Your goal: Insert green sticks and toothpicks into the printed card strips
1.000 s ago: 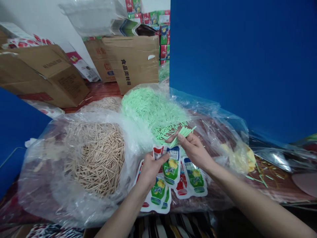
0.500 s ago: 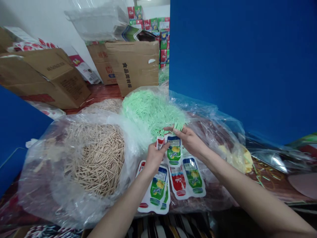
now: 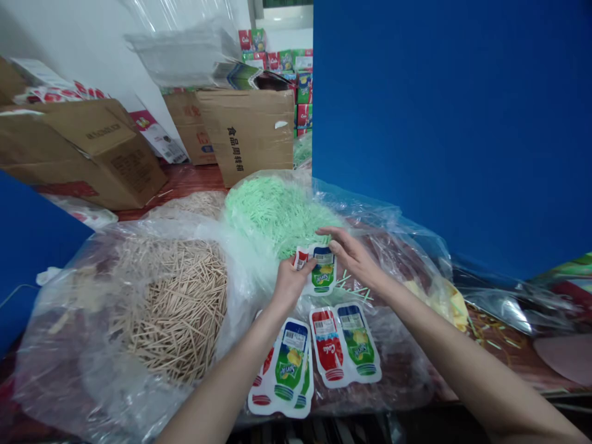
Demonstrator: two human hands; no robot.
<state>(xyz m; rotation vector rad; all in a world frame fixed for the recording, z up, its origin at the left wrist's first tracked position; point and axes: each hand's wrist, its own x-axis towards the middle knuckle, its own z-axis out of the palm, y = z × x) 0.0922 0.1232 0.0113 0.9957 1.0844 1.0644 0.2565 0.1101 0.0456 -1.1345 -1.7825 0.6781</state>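
My left hand (image 3: 292, 280) grips a flat double drink packet, printed red on one side and green with a Sprite label (image 3: 322, 271) on the other. Its thumb presses on the front. At the packet's upper right edge, my right hand (image 3: 354, 254) has its fingers stretched out and thumb apart, with no bunch of sticks visible in it. A few pale green sticks (image 3: 354, 290) lie loose beneath it. Nearer me lie a Cola and Sprite double packet (image 3: 346, 348) and several overlapping packets (image 3: 289, 370). A heap of green sticks (image 3: 272, 206) rises just beyond both hands.
An open plastic bag holds tan sticks (image 3: 185, 308) at the left. Cardboard boxes (image 3: 252, 135) and another carton (image 3: 102, 148) stand behind. A blue panel (image 3: 444, 123) borders the right side. Clear plastic sheeting (image 3: 393, 240) spreads over the table, with a yellow bundle (image 3: 456, 305) on the right.
The bunch of green sticks in my right hand no longer shows there, and loose green sticks now show below that hand. The view has tilted slightly up.
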